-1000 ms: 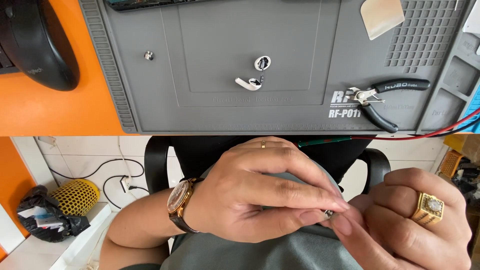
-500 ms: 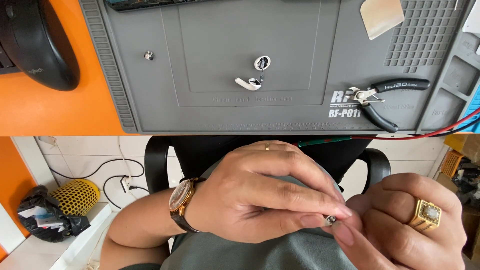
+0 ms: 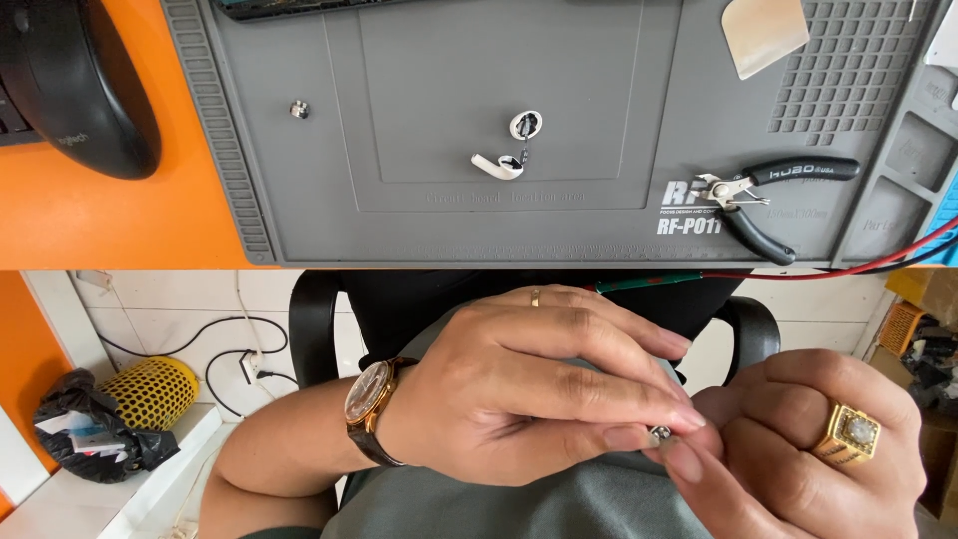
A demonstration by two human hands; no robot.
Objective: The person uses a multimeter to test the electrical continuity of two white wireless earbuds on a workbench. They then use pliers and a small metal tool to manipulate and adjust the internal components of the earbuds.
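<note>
1. The left hand [image 3: 519, 399] is held over the lap, below the desk edge, with a brown-strapped wristwatch [image 3: 367, 397] on its wrist and a thin ring on one finger; its fingers stretch to the right and close together at the tips.
2. The right hand [image 3: 798, 449] sits at the lower right, curled, with a large gold ring [image 3: 848, 434] on one finger; its thumb and fingertips meet those of the left hand.
3. Between the fingertips of both hands sits a tiny metallic part [image 3: 660, 434]; it is pinched tightly, with only a small glint showing; I cannot tell its exact shape, nor which hand bears most of the hold.
4. Above, on the orange desk [image 3: 100, 225], lies a grey work mat [image 3: 449, 220]; near its middle rests a white earbud [image 3: 497, 166] with a small round white piece [image 3: 526, 125] just beside it, well apart from the hands.
5. A pair of black-handled cutting pliers [image 3: 768, 195] lies on the right part of the mat; a small metal stud [image 3: 297, 109] sits on the left part; a beige card [image 3: 763, 35] lies at the upper right.
6. A black computer mouse [image 3: 80, 90] rests on the desk at upper left; red wires [image 3: 848, 271] run along the mat's lower right edge.
7. Under the desk, a black bag [image 3: 80, 434] and a yellow mesh basket [image 3: 155, 391] sit at lower left.
</note>
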